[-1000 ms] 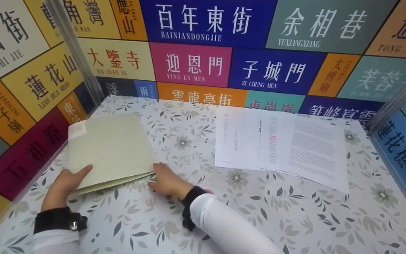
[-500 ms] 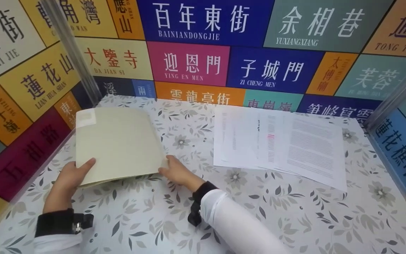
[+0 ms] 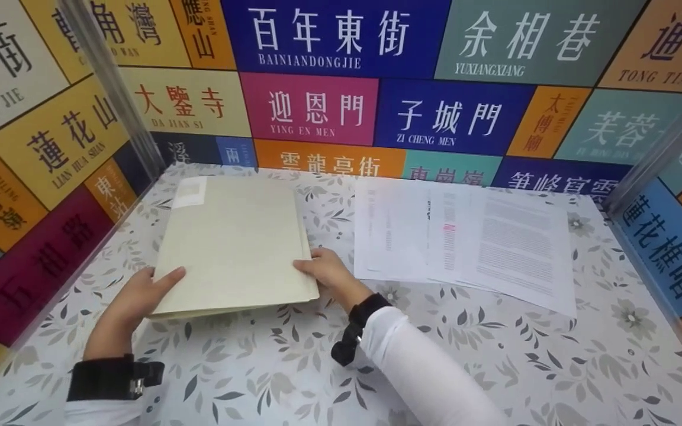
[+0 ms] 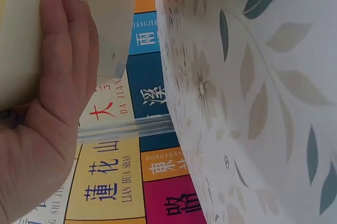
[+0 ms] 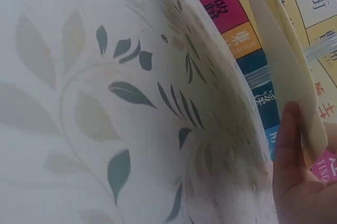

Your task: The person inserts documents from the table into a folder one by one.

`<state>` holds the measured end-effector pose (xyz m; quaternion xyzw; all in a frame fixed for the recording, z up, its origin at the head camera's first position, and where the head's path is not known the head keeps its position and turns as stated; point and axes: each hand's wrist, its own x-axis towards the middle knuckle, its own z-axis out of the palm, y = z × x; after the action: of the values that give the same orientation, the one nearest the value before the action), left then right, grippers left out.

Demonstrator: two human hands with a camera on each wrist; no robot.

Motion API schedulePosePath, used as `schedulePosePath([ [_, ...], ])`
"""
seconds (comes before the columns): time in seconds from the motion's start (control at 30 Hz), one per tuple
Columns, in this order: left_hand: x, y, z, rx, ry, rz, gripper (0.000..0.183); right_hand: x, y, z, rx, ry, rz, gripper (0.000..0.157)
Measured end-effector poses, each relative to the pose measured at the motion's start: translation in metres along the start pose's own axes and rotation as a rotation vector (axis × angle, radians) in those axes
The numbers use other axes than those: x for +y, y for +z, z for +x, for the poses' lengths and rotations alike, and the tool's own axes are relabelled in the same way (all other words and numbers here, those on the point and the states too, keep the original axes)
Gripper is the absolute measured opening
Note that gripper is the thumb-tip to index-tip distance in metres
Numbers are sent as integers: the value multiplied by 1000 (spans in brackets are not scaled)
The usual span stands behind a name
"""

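Folder (image 3: 234, 242) was pinched in each grip, left hand (image 3: 134, 297) and right hand (image 3: 334, 274); positioning it seemed the step, the next wanting even support.

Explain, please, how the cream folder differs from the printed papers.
The folder is cream; the papers are white. The left hand and right hand grip the folder; the papers lie untouched on the table. The folder bears a pale label; the papers show lines of print. Both look roughly rectangular.

Colourful, lettered walls (image 3: 308, 127) border a white tabletop (image 3: 293, 373) patterned with leaves.
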<state>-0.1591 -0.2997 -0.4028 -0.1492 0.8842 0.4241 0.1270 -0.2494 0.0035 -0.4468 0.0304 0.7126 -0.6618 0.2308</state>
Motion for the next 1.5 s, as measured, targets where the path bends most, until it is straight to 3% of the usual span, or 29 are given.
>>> schedulePosePath([
  [0.1,8,11,1,-24,16,9,98,-3,-17,-6,28,-17,-57,33],
  [0.27,28,34,0,-43,109,56,93,-8,-55,-26,74,-52,-190,29],
  [0.53,65,88,-13,-91,196,131,78,9,-133,-78,88,-161,-390,26],
  [0.73,87,124,-29,-151,201,139,65,22,-171,-125,109,-201,-517,27],
  [0.9,94,146,-35,-186,264,157,65,36,-187,-154,162,-179,-633,31],
  [1.07,89,160,-38,-203,331,214,72,54,-190,-166,187,-159,-723,30],
  [1.5,75,173,-37,-138,270,386,80,79,-186,-158,125,-180,-842,27],
])
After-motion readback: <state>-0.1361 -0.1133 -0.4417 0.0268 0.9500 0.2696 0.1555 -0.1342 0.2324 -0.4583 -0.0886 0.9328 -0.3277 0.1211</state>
